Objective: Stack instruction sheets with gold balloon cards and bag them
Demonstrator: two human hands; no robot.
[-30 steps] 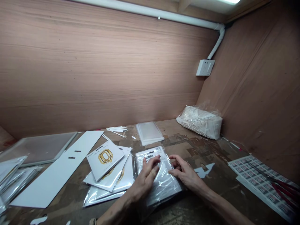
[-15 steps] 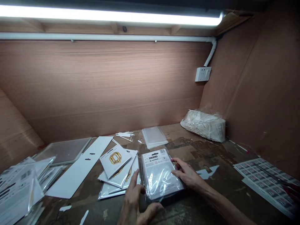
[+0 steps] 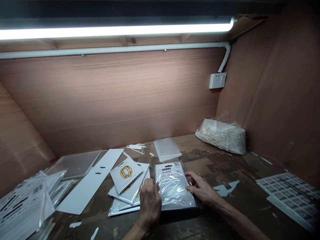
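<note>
Head view, lower centre: your right hand (image 3: pixel 198 188) grips the wrapped packet (image 3: pixel 173 191) by its right edge. Your left hand (image 3: pixel 150 201) curls at its left, grip unclear.

We saw a packing workshop: plywood walls (image 3: pixel 125 96), tube light (image 3: pixel 112 31), packets (image 3: pixel 175 193) and printed sheets (image 3: pixel 287 193) on the worktop (image 3: pixel 207 166).

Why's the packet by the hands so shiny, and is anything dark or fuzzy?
In the head view, glare streaks the plastic-wrapped pack, probably from the tube light; same head view, shadow along its near edge, and the printed sheet is dim, too fuzzy to read.
</note>
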